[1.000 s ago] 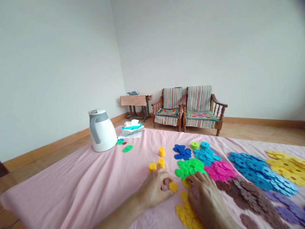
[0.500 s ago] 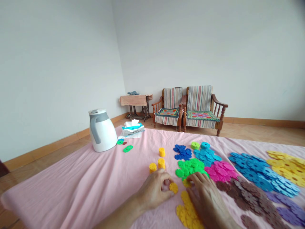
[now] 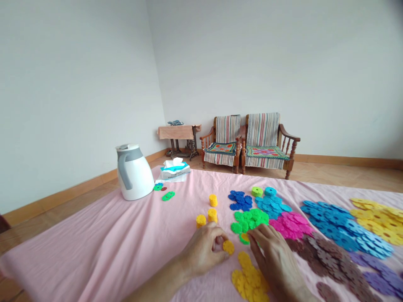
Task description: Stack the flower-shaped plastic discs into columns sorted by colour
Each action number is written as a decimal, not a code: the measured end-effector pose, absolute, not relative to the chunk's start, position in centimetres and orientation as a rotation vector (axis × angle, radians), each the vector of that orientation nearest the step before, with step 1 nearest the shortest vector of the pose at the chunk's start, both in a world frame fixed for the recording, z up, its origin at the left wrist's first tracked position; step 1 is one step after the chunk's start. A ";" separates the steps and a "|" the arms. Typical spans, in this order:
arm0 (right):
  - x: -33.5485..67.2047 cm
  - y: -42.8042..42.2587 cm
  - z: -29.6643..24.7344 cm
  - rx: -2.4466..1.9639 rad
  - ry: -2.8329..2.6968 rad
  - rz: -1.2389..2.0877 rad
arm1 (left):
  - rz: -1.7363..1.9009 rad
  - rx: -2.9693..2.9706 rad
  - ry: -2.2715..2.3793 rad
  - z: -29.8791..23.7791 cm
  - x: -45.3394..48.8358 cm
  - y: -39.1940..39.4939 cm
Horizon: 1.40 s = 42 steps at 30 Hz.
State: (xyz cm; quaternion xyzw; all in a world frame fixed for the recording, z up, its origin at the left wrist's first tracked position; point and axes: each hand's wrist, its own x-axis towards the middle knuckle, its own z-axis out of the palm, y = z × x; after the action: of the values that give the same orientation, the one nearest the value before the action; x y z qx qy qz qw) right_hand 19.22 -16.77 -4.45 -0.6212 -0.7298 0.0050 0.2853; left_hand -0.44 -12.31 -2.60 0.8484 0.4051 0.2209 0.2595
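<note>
One yellow disc (image 3: 228,246) seems pinched in the curled left hand (image 3: 204,250).

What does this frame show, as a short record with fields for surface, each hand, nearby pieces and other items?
Surface: pink cloth
Left: left hand pinches a yellow piece
Right: right hand lies palm down on the yellow pile
Nearby: green pile just past the right fingertips; three yellow stacks beyond the left hand
Further right: pink pile, brown pile
Far left: white kettle, tissue pack
</note>
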 end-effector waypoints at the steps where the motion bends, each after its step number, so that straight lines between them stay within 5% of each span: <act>1: 19.1 -16.8 -4.4 -1.649 -1.897 0.057 | 0.598 2.301 1.100 -2.6 -0.4 -12.3; 8: 16.8 -16.7 -4.2 -1.607 -1.631 0.526 | 0.581 2.260 1.099 -2.6 -0.4 -12.1; 28: 16.8 -17.4 -4.5 -1.610 -1.964 0.199 | 0.579 2.243 1.103 -2.6 -0.5 -12.2; 42: 18.7 -17.3 -2.6 -1.663 -1.939 0.466 | 0.599 2.235 1.080 -2.5 -0.5 -12.3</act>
State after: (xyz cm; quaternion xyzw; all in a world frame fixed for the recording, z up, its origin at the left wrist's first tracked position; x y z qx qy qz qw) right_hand 18.66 -17.31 -2.58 -0.6167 -0.7193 0.1730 0.2689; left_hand -0.48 -12.27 -2.48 0.8376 0.4049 0.2245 0.2899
